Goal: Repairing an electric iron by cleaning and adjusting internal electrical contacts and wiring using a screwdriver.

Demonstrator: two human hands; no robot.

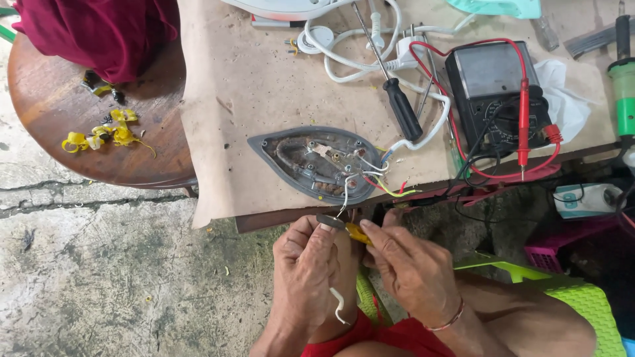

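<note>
Yellow-handled tool (358, 233), perhaps pliers, pinched by both hands, left (305, 264) and right (413, 268), fingertips curled together.

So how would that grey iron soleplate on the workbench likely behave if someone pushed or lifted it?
The iron soleplate looks like solid metal, so probably stiff and heavy for its size. Lying flat, it should slide rather than tip. Its attached wires would likely tug and flop.

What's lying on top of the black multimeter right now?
A red probe lies across the multimeter, tip toward the table edge, with red and black leads looping over its face. A white cloth is tucked behind its right side. The dial is partly covered by the leads.
</note>
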